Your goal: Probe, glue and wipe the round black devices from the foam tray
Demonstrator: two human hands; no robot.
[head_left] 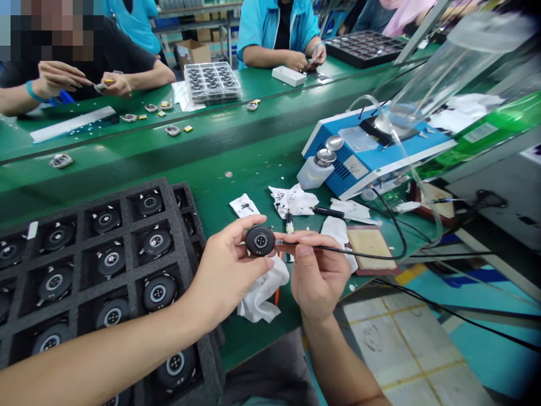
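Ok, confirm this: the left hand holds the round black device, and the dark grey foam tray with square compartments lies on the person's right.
Wrong on the side: the head view shows the dark grey foam tray on the person's left. The left hand does hold the round black device.

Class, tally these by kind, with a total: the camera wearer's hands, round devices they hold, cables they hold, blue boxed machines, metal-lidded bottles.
Hands: 2 (left hand, right hand)
Held round black device: 1
Held black cable: 1
Blue boxed machine: 1
Metal-lidded bottle: 1
Total: 6
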